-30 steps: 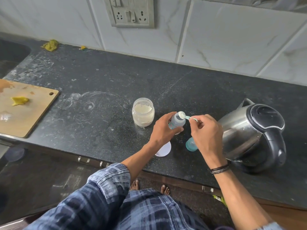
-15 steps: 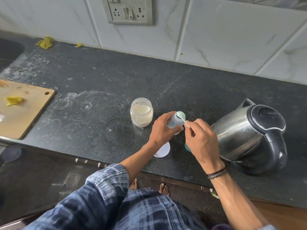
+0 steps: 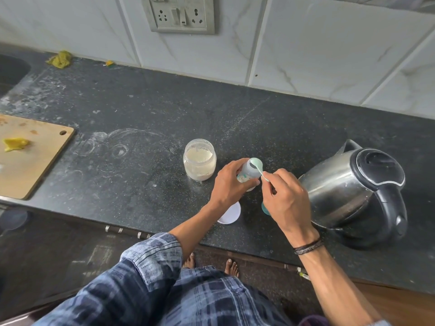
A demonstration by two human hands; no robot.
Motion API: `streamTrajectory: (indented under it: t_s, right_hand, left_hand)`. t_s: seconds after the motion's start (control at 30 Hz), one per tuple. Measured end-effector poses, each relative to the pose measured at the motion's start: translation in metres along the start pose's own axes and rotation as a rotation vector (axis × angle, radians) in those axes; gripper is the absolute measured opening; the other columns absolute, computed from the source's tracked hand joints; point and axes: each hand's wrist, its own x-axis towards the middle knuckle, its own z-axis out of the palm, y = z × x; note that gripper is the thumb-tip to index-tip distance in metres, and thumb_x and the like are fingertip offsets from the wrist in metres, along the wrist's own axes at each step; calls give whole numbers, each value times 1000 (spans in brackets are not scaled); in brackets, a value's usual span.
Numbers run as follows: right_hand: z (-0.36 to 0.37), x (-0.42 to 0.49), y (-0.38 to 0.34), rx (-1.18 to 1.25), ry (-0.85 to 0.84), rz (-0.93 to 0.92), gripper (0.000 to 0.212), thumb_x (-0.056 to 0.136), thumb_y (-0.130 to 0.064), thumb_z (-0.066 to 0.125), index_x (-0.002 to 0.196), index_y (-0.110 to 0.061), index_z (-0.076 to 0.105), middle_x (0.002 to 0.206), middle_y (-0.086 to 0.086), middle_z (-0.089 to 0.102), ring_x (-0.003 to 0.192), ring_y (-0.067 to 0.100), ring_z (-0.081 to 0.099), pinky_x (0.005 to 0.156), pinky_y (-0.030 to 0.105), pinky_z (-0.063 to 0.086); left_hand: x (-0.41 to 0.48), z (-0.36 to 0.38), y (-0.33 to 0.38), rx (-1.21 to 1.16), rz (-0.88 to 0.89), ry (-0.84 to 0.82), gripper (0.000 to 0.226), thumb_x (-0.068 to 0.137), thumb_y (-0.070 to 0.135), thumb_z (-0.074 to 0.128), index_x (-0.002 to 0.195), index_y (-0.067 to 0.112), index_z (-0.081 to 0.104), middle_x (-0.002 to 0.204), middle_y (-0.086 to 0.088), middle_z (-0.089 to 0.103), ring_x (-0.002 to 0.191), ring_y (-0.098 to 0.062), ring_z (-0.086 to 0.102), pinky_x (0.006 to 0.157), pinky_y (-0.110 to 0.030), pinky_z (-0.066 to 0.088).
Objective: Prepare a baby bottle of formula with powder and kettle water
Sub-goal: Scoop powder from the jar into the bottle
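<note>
A small clear baby bottle (image 3: 250, 171) stands on the black counter (image 3: 141, 114), and my left hand (image 3: 229, 184) grips its body. My right hand (image 3: 283, 198) pinches the handle of a pale green spoon (image 3: 258, 167) whose bowl lies tipped over the bottle's open mouth. An open glass jar of cream powder (image 3: 199, 159) sits just left of the bottle. The steel kettle (image 3: 353, 191) with a black lid and handle stands to the right. A white round lid (image 3: 230, 214) lies under my left wrist. A teal bottle cap (image 3: 265, 208) peeks from under my right hand.
A wooden cutting board (image 3: 33, 156) with a yellow scrap lies at the left edge, next to a sink (image 3: 11, 71). A yellow cloth (image 3: 60, 58) sits by the tiled wall under a socket plate (image 3: 179, 14). The counter's front edge runs just below my hands.
My right hand has turned the spoon from beside the bottle's mouth to tipped over it. The left hand keeps its hold on the bottle.
</note>
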Motion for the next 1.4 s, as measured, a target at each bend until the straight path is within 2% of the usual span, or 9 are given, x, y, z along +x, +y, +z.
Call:
streamTrajectory:
  t_s: [0.17, 0.77, 1.2, 1.3, 1.4]
  right_hand:
    - [-1, -1, 0, 7, 7, 22, 4, 90, 0, 72, 93, -2, 75, 72, 7, 59, 62, 29, 56, 54, 38, 50]
    - [-8, 5, -1, 28, -44, 31, 6, 89, 1, 72, 94, -1, 74, 74, 8, 58, 63, 28, 57, 54, 37, 49]
    - [-8, 8, 2, 12, -78, -2, 5, 89, 5, 71, 90, 0, 73, 74, 8, 56, 63, 30, 55, 53, 40, 51]
    - [-9, 8, 1, 84, -53, 92, 6, 88, 2, 73, 92, -3, 76, 74, 4, 57, 61, 26, 55, 53, 36, 46]
    - [-10, 9, 0, 248, -24, 266, 7, 89, -3, 75, 90, -9, 78, 72, -6, 56, 59, 14, 52, 57, 25, 42]
  left_hand:
    - [0, 0, 1, -7, 7, -7, 62, 71, 48, 81, 128, 33, 61, 119, 13, 68, 109, -10, 65, 94, -42, 56]
    - [-2, 0, 0, 9, -6, -11, 66, 71, 49, 80, 132, 31, 59, 125, 10, 67, 113, -12, 64, 97, -43, 56]
    - [-2, -1, 1, 12, 11, -1, 63, 75, 42, 84, 132, 31, 60, 125, 11, 67, 113, -12, 63, 98, -43, 54]
    - [-2, -2, 1, 2, 6, 0, 62, 73, 43, 84, 130, 32, 61, 123, 12, 68, 112, -10, 64, 97, -42, 55]
    - [-1, -2, 1, -25, -8, 7, 62, 71, 40, 84, 128, 31, 61, 122, 13, 68, 110, -9, 64, 97, -42, 55]
